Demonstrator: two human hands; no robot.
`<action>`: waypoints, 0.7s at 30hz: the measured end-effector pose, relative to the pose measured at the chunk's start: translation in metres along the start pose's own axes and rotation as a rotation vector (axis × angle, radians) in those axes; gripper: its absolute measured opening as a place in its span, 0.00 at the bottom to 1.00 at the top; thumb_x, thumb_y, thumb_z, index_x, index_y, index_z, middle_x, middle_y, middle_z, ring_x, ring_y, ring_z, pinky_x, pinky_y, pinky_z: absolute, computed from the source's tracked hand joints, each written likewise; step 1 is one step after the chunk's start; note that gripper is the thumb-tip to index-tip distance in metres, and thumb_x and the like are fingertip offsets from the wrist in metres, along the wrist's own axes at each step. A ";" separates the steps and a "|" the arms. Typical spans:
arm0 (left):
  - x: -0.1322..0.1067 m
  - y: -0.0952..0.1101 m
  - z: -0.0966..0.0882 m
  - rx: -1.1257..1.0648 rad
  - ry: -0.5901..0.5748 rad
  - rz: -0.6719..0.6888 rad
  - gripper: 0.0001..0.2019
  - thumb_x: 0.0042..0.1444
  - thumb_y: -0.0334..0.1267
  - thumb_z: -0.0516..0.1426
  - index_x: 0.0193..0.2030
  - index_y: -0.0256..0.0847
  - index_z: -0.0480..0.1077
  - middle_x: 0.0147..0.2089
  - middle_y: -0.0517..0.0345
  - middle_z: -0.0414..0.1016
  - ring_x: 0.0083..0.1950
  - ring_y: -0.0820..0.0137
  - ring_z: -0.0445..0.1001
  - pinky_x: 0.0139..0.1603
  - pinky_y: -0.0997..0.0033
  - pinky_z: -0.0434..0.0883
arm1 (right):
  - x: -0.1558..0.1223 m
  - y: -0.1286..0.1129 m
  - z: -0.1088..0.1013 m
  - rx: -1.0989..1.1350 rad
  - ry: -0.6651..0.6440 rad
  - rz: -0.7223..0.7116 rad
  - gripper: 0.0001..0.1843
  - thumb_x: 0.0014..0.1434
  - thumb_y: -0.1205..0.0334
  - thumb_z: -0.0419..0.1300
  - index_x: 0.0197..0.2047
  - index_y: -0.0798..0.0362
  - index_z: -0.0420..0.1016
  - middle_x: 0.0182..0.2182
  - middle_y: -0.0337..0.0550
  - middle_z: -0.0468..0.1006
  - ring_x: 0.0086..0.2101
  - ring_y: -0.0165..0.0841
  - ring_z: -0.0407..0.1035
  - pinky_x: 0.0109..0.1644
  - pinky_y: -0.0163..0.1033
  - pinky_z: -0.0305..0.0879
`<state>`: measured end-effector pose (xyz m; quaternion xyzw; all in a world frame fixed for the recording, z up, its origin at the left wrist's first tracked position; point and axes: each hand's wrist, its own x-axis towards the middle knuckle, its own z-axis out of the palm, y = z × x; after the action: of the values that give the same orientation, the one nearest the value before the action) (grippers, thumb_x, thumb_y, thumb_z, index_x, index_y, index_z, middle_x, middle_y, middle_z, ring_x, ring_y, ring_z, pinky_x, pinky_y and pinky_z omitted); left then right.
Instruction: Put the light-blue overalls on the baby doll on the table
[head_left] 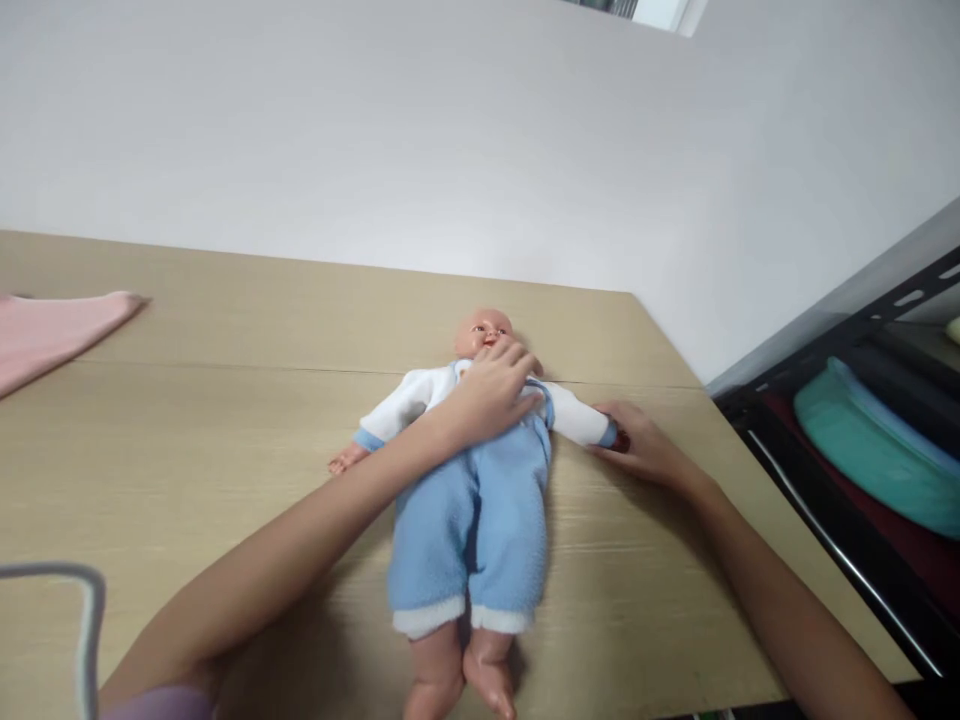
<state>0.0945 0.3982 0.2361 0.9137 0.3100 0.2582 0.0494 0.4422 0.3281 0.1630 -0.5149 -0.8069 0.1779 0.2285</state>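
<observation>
A baby doll (472, 500) lies on its back on the light wooden table (225, 400), head toward the wall, dressed in a white top and blue fleece trousers. My left hand (491, 390) rests on the doll's chest just below its chin, fingers curled over the collar of the top. My right hand (637, 445) is closed around the end of the doll's outstretched arm at the blue cuff, so the doll's own hand is mostly hidden. The doll's other arm (360, 440) lies free on the table.
A pink cloth (52, 330) lies at the table's far left. A white cable loop (82, 620) shows at the lower left. On the right stands a dark metal shelf (825, 500) holding a teal bin (877, 450). A white wall backs the table.
</observation>
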 end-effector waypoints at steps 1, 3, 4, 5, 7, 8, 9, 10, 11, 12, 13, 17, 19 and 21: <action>0.005 0.007 0.007 0.016 -0.080 0.011 0.12 0.75 0.42 0.62 0.59 0.38 0.75 0.60 0.42 0.80 0.64 0.47 0.75 0.69 0.45 0.72 | 0.001 -0.001 0.001 0.052 0.008 0.032 0.29 0.66 0.41 0.73 0.64 0.46 0.78 0.53 0.52 0.85 0.50 0.52 0.81 0.54 0.57 0.84; 0.011 0.011 0.019 0.006 -0.175 0.003 0.13 0.74 0.41 0.63 0.60 0.38 0.75 0.60 0.43 0.81 0.62 0.49 0.77 0.66 0.48 0.73 | 0.000 -0.003 0.005 0.191 0.073 0.093 0.31 0.64 0.41 0.75 0.63 0.47 0.77 0.52 0.51 0.87 0.46 0.49 0.83 0.48 0.52 0.84; 0.011 0.010 0.023 -0.006 -0.181 -0.013 0.14 0.75 0.41 0.63 0.61 0.38 0.75 0.60 0.43 0.81 0.61 0.50 0.78 0.66 0.49 0.74 | 0.000 -0.005 0.007 0.249 0.134 0.111 0.32 0.62 0.42 0.77 0.62 0.47 0.77 0.51 0.51 0.87 0.46 0.49 0.84 0.48 0.51 0.84; 0.010 0.008 0.027 -0.012 -0.167 -0.028 0.13 0.75 0.41 0.63 0.61 0.38 0.75 0.60 0.43 0.81 0.61 0.50 0.78 0.65 0.50 0.74 | -0.001 -0.007 0.009 0.285 0.206 0.122 0.33 0.59 0.42 0.79 0.60 0.47 0.77 0.51 0.51 0.87 0.46 0.48 0.84 0.49 0.50 0.83; 0.007 0.003 0.031 0.006 -0.120 -0.037 0.13 0.75 0.42 0.63 0.60 0.38 0.75 0.58 0.42 0.81 0.60 0.50 0.77 0.64 0.50 0.73 | -0.001 -0.012 0.012 0.315 0.342 0.124 0.34 0.54 0.43 0.82 0.57 0.46 0.78 0.49 0.49 0.86 0.46 0.47 0.83 0.52 0.51 0.82; 0.006 0.002 0.033 0.024 -0.101 -0.028 0.12 0.76 0.42 0.62 0.59 0.38 0.75 0.57 0.42 0.81 0.59 0.49 0.77 0.63 0.50 0.73 | 0.001 -0.015 0.013 0.337 0.390 0.119 0.34 0.53 0.44 0.83 0.56 0.45 0.78 0.49 0.48 0.85 0.47 0.47 0.82 0.53 0.52 0.82; 0.004 0.001 0.035 0.044 -0.091 -0.012 0.12 0.76 0.42 0.62 0.58 0.38 0.75 0.56 0.42 0.80 0.58 0.49 0.76 0.61 0.50 0.73 | 0.005 -0.017 0.013 0.375 0.424 0.118 0.34 0.52 0.44 0.84 0.56 0.44 0.77 0.50 0.48 0.85 0.47 0.46 0.82 0.55 0.52 0.81; 0.003 0.001 0.037 0.066 -0.085 0.006 0.11 0.77 0.42 0.61 0.57 0.38 0.75 0.55 0.42 0.80 0.57 0.49 0.76 0.60 0.50 0.73 | 0.010 -0.020 0.013 0.427 0.444 0.122 0.35 0.52 0.44 0.83 0.57 0.44 0.77 0.51 0.47 0.84 0.48 0.46 0.81 0.56 0.52 0.81; 0.002 0.001 0.038 0.086 -0.079 0.023 0.10 0.77 0.42 0.60 0.56 0.38 0.75 0.54 0.42 0.80 0.56 0.49 0.75 0.58 0.50 0.73 | 0.017 -0.022 0.013 0.489 0.458 0.131 0.35 0.52 0.44 0.83 0.58 0.44 0.77 0.52 0.47 0.83 0.49 0.46 0.81 0.57 0.52 0.80; 0.002 0.001 0.039 0.096 -0.074 0.041 0.10 0.78 0.43 0.59 0.55 0.39 0.75 0.53 0.42 0.80 0.54 0.49 0.75 0.57 0.50 0.73 | 0.025 -0.025 0.013 0.552 0.469 0.142 0.37 0.51 0.44 0.84 0.58 0.44 0.76 0.53 0.48 0.82 0.51 0.46 0.80 0.59 0.52 0.80; 0.002 0.002 0.039 0.092 -0.066 0.060 0.11 0.79 0.44 0.57 0.55 0.39 0.75 0.53 0.42 0.80 0.53 0.50 0.75 0.55 0.51 0.73 | 0.033 -0.027 0.012 0.608 0.478 0.153 0.38 0.51 0.43 0.84 0.59 0.44 0.76 0.55 0.48 0.82 0.53 0.47 0.80 0.61 0.53 0.80; -0.001 0.000 0.035 -0.017 -0.005 0.217 0.18 0.84 0.49 0.48 0.58 0.42 0.75 0.53 0.45 0.80 0.51 0.55 0.75 0.55 0.56 0.72 | 0.063 -0.040 0.014 0.654 0.502 0.104 0.44 0.50 0.44 0.84 0.65 0.45 0.74 0.61 0.51 0.80 0.60 0.49 0.78 0.67 0.55 0.78; -0.004 -0.003 0.031 -0.049 0.019 0.309 0.22 0.84 0.50 0.45 0.58 0.44 0.77 0.51 0.46 0.80 0.50 0.56 0.76 0.54 0.56 0.72 | 0.068 -0.051 0.020 0.493 0.520 0.016 0.41 0.54 0.47 0.83 0.66 0.45 0.75 0.62 0.52 0.80 0.61 0.51 0.78 0.67 0.56 0.79; -0.007 -0.006 0.029 -0.058 0.040 0.367 0.24 0.84 0.51 0.44 0.57 0.44 0.78 0.49 0.45 0.80 0.50 0.56 0.76 0.54 0.56 0.72 | 0.067 -0.062 0.030 0.279 0.499 -0.088 0.33 0.59 0.51 0.79 0.66 0.44 0.78 0.59 0.53 0.82 0.58 0.52 0.78 0.65 0.58 0.79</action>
<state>0.1011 0.4007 0.2064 0.9479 0.1313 0.2896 0.0215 0.3551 0.3623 0.1825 -0.4709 -0.7150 0.1448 0.4960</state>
